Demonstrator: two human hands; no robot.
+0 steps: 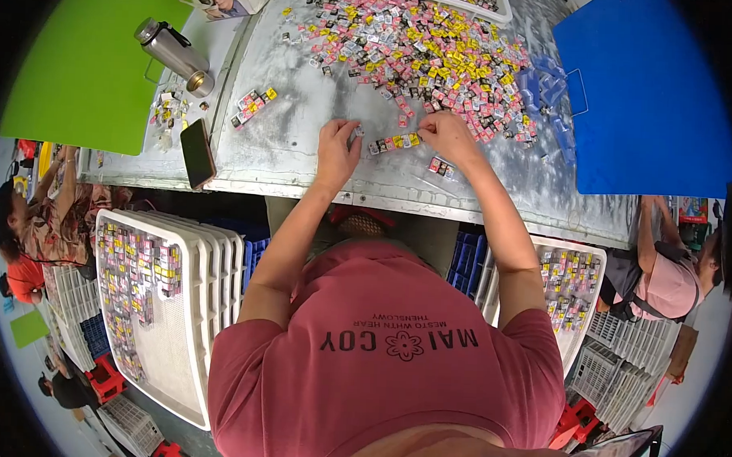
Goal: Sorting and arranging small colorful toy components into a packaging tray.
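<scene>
Block row: right at the middle of the frame, on the grey surface, a short line of small blocks in pink, white, black and yellow, slanting up to the right.
Left hand: just left of that row, fingers curled and nearly closed, a small pale block pinched at the tips.
Right hand: up at the row's yellow right end, thumb and fingertips drawn almost together; gripping or merely touching, I can't tell.
Pile: loose blocks galore, sprawling across the upper middle of the frame.
Side groups: one cluster left of centre, a smaller bunch near the right wrist.
Upper left: dark phone, steel flask.
Lower left: white tray carrying more blocks.
</scene>
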